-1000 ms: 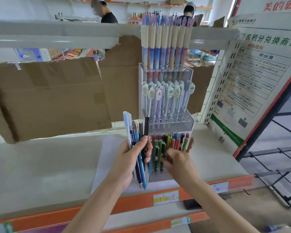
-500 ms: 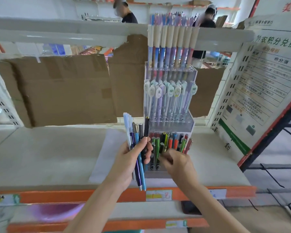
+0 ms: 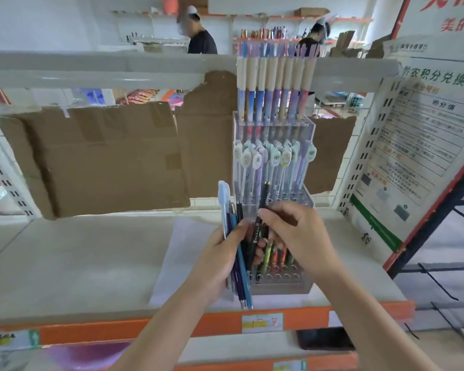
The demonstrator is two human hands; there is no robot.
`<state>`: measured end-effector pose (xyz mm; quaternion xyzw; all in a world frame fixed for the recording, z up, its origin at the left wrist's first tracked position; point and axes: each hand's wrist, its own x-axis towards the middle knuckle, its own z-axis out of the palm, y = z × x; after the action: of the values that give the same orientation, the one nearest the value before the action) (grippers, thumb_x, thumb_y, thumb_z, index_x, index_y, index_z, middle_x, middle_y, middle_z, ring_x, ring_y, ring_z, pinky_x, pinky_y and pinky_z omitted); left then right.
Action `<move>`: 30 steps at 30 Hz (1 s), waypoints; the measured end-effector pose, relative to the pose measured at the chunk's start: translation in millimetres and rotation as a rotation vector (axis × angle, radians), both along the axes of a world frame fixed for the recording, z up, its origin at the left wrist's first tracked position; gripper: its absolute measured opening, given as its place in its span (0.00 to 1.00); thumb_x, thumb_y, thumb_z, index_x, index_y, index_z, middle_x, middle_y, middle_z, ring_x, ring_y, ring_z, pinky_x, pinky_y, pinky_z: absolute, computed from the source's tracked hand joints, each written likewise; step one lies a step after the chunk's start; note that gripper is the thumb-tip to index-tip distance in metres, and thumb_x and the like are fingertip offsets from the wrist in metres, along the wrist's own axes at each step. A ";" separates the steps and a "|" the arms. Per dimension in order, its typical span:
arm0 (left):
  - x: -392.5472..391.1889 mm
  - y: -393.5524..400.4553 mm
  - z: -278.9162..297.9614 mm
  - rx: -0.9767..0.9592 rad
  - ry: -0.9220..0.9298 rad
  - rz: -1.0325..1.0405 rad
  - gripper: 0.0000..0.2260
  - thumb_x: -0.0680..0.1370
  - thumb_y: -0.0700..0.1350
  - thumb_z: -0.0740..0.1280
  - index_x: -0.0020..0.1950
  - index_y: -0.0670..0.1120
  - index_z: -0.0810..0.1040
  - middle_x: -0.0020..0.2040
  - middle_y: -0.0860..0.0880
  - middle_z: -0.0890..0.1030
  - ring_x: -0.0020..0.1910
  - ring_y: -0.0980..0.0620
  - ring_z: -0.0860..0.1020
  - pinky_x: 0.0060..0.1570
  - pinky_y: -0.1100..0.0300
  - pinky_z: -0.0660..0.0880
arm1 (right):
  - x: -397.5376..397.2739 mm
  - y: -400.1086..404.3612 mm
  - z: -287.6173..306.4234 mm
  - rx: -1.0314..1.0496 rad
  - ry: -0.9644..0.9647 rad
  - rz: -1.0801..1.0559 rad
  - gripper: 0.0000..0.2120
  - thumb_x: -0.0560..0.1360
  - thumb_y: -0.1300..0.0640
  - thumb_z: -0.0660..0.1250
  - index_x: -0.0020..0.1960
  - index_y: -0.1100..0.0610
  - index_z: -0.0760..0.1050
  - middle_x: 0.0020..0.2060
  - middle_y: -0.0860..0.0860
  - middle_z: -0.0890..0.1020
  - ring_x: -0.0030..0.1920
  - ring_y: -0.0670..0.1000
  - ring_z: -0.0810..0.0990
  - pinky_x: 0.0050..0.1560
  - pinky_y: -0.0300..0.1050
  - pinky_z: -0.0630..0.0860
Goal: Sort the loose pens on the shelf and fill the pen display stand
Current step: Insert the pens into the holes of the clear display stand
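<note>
A clear tiered pen display stand [image 3: 307, 196] stands on the shelf [image 3: 78, 258], its upper rows full of pastel pens and its bottom row holding several coloured pens [image 3: 275, 257]. My left hand [image 3: 220, 258] grips a bundle of pens [image 3: 239, 250] upright just left of the stand. My right hand [image 3: 295, 234] is in front of the stand's lower tier and pinches a black pen [image 3: 260, 210] that stands in the bundle. It hides part of the bottom row.
A white sheet [image 3: 182, 250] lies under the stand. Cardboard pieces [image 3: 99, 159] line the shelf back. A poster board [image 3: 423, 145] leans at the right. The shelf has an orange front edge [image 3: 118, 333]. Two people stand far behind.
My right hand has risen from the bottom row of pens to the bundle and taken hold of the black pen. The view has shifted slightly.
</note>
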<state>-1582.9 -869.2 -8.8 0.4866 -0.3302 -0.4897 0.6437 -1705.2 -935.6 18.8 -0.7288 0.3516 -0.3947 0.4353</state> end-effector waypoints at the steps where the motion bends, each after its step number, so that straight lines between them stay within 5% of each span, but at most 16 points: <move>1: 2.2 0.2 -0.9 0.007 0.034 0.010 0.11 0.80 0.44 0.60 0.42 0.39 0.76 0.33 0.43 0.81 0.29 0.49 0.80 0.30 0.60 0.77 | -4.1 -0.1 1.1 0.004 -0.039 -0.043 0.05 0.75 0.55 0.67 0.40 0.53 0.78 0.26 0.47 0.80 0.24 0.44 0.75 0.27 0.35 0.72; 3: 7.9 1.3 -3.3 0.029 0.101 0.035 0.10 0.80 0.42 0.60 0.43 0.38 0.75 0.33 0.42 0.82 0.31 0.46 0.81 0.30 0.56 0.79 | -12.8 0.0 0.8 -0.021 -0.078 -0.118 0.05 0.75 0.56 0.67 0.41 0.53 0.77 0.28 0.48 0.82 0.27 0.48 0.81 0.30 0.39 0.77; 6: 16.2 2.3 -9.4 0.063 0.093 0.053 0.12 0.80 0.44 0.60 0.40 0.39 0.73 0.29 0.45 0.78 0.27 0.47 0.80 0.27 0.56 0.78 | -21.5 1.5 -9.3 -0.104 0.002 -0.204 0.07 0.75 0.58 0.67 0.38 0.54 0.76 0.28 0.45 0.82 0.27 0.44 0.81 0.30 0.31 0.75; 12: 30.2 0.7 -19.4 0.032 0.103 -0.053 0.13 0.76 0.48 0.63 0.36 0.43 0.66 0.25 0.52 0.65 0.19 0.57 0.61 0.19 0.66 0.61 | -21.1 -0.3 -52.5 -0.183 0.252 -0.326 0.07 0.76 0.56 0.67 0.40 0.58 0.75 0.30 0.46 0.82 0.31 0.42 0.80 0.32 0.36 0.76; 15: 31.2 5.1 -24.0 0.000 0.154 -0.095 0.11 0.72 0.51 0.65 0.39 0.43 0.69 0.27 0.52 0.66 0.20 0.58 0.61 0.18 0.66 0.61 | -16.6 -4.2 -68.9 -0.175 0.282 -0.311 0.07 0.77 0.57 0.66 0.40 0.58 0.73 0.33 0.49 0.82 0.34 0.41 0.80 0.33 0.32 0.73; 19: 29.1 7.7 -23.6 -0.004 0.228 -0.134 0.12 0.74 0.51 0.63 0.39 0.43 0.71 0.29 0.50 0.66 0.20 0.57 0.60 0.19 0.67 0.60 | -9.5 -8.5 -88.3 -0.106 0.464 -0.247 0.09 0.77 0.57 0.63 0.40 0.60 0.70 0.36 0.53 0.79 0.36 0.51 0.79 0.30 0.37 0.70; 26: 16.7 0.9 -15.6 -0.025 0.292 -0.123 0.09 0.80 0.45 0.58 0.44 0.41 0.71 0.29 0.49 0.66 0.20 0.57 0.60 0.19 0.65 0.60 | -12.1 -9.7 -95.1 -0.168 0.490 -0.202 0.10 0.77 0.58 0.64 0.40 0.55 0.65 0.32 0.46 0.71 0.30 0.43 0.68 0.31 0.34 0.66; 30: 6.7 -1.2 -13.2 -0.048 0.294 -0.107 0.08 0.76 0.46 0.61 0.45 0.40 0.71 0.29 0.49 0.66 0.20 0.57 0.60 0.19 0.66 0.60 | -12.0 -3.8 -98.5 -0.261 0.466 -0.125 0.09 0.77 0.59 0.64 0.42 0.58 0.65 0.35 0.54 0.75 0.33 0.54 0.72 0.34 0.43 0.67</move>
<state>-1576.3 -870.4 -22.0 0.3757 -0.2694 -0.5813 0.6696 -1717.3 -939.4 -79.7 -0.8267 0.4328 -0.2843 0.2200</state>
